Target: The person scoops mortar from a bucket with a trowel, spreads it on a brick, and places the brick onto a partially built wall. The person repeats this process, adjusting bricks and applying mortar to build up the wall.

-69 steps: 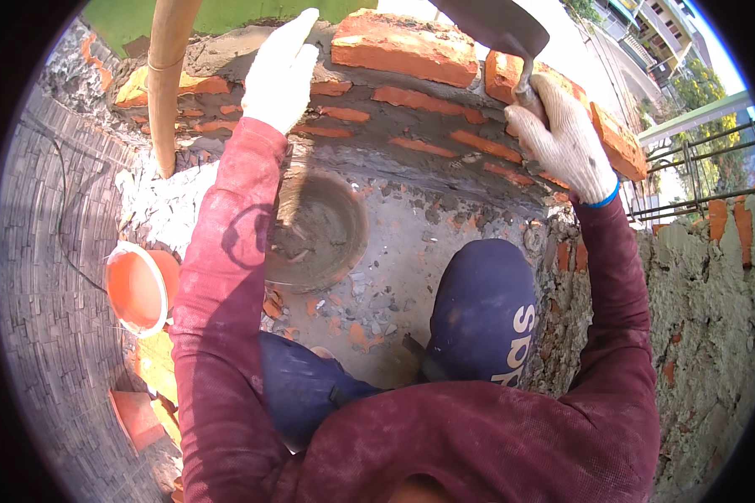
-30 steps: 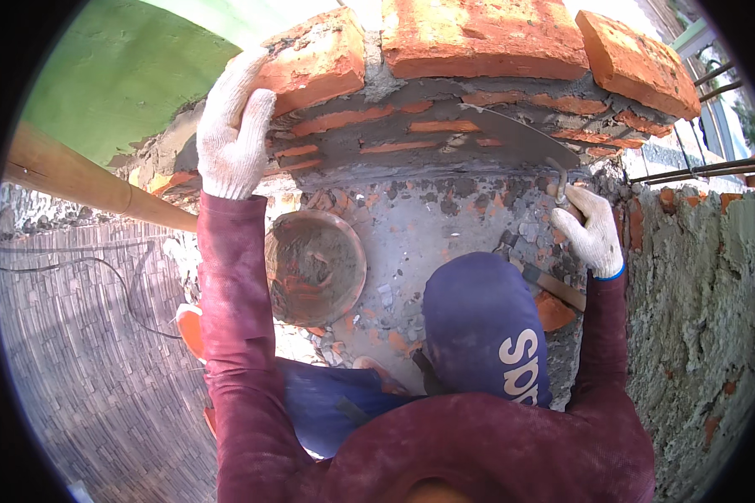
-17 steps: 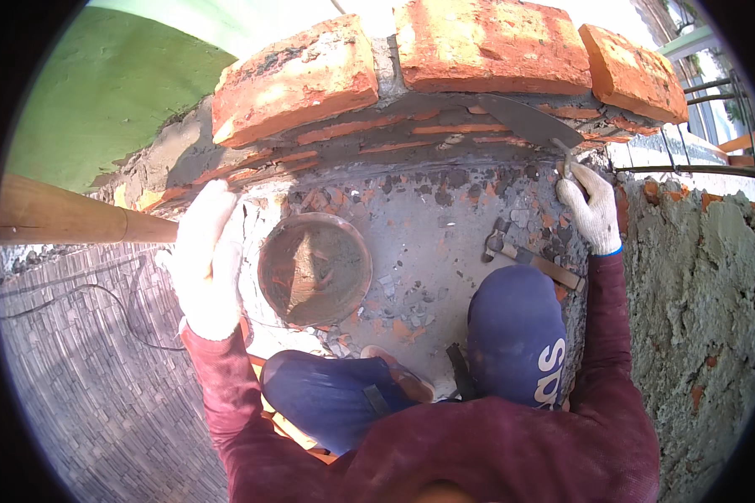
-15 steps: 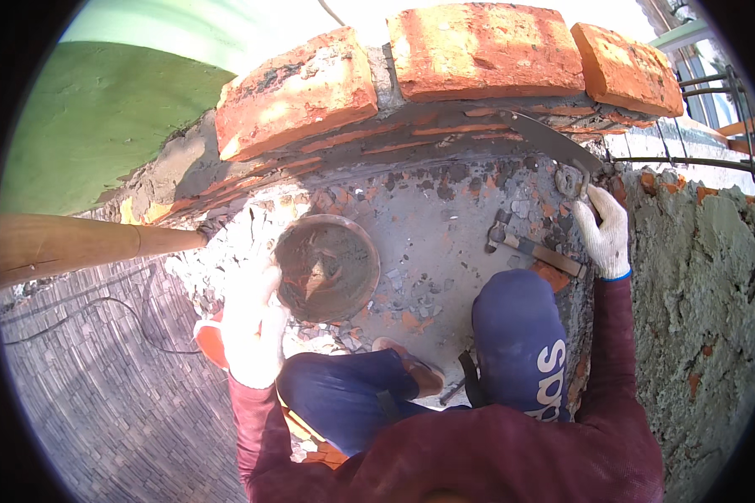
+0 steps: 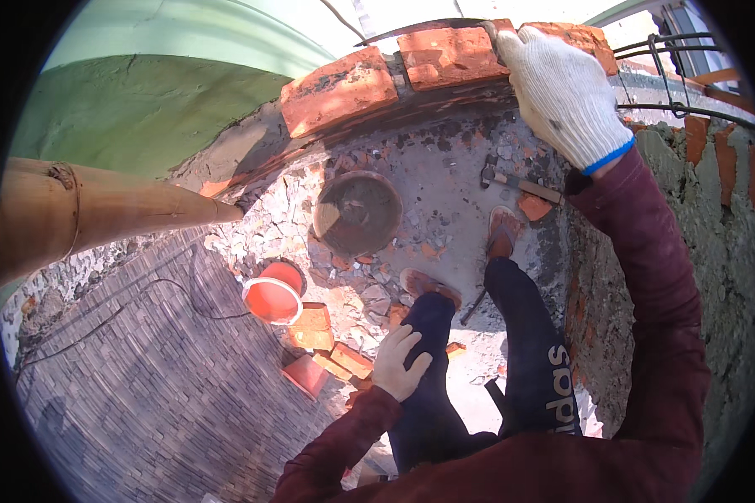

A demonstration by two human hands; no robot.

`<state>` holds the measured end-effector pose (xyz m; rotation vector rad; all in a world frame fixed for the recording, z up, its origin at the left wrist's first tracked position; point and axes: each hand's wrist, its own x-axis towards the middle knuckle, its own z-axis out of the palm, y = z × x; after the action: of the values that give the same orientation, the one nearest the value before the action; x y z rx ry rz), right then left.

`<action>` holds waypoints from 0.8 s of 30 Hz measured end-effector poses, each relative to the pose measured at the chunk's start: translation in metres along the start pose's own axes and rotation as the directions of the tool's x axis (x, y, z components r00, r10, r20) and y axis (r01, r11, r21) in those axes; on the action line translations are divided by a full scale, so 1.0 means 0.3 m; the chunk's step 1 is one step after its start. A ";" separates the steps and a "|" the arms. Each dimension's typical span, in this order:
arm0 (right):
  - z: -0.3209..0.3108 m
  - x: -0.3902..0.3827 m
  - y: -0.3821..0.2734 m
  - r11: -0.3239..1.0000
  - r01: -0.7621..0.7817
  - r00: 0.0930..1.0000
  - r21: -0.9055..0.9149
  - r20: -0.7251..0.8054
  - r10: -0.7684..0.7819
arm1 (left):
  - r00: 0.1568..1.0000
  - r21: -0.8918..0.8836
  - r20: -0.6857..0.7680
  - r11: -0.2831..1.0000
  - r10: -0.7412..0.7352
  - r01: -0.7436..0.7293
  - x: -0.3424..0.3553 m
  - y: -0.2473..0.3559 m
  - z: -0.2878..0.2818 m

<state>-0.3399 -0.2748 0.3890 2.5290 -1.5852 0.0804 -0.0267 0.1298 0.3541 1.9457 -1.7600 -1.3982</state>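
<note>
My right hand, in a white knitted glove with a blue cuff, is closed at the top of the brick course. From its fingers the dark trowel blade points left, behind the upper edge of the middle brick; its handle is hidden by the hand. Left of that brick, across a mortar joint, lies another orange brick. My left hand, gloved too, lies open on my left thigh with its fingers a little apart and nothing in them.
A round basin of wet mortar stands on the rubble-strewn floor. To its right lies a hammer. An orange bucket and loose bricks are at left, below a bamboo pole. Steel rods jut out at right.
My right hand has risen with the trowel from beside the hammer to the wall top. The left hand has dropped from beside the basin onto my thigh. My view is higher, my legs straighter.
</note>
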 end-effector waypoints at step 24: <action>0.288 0.622 -0.156 0.818 0.575 0.655 0.026 0.584 -0.479 | 0.988 -0.283 -0.110 0.956 -0.109 0.074 -0.297 0.105 0.292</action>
<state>-0.2191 -0.4347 0.3226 2.9124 -0.8201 -0.9215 -0.0985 0.2350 0.3727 1.9354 -1.3522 -1.4301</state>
